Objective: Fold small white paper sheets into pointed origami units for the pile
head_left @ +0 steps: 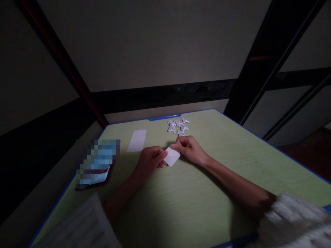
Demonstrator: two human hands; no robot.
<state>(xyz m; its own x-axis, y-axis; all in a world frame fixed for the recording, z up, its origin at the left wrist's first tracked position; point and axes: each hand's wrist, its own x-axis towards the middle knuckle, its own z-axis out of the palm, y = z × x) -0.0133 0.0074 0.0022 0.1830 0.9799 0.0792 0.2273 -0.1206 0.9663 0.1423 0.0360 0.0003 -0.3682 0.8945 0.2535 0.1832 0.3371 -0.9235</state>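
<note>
A small white paper piece (pixel 172 157) is held between both hands over the pale green table (pixel 196 206). My left hand (pixel 150 161) pinches its left edge with closed fingers. My right hand (pixel 188 148) pinches its upper right corner. Just beyond my right hand lies a cluster of several small folded white paper shapes (pixel 178 126). A flat white paper strip (pixel 137 140) lies on the table to the left of my hands.
A phone in a dark red case (pixel 97 164), its screen blurred, lies near the table's left edge. The table has a blue rim (pixel 165 117) and stands against a wall, with dark frame bars on both sides.
</note>
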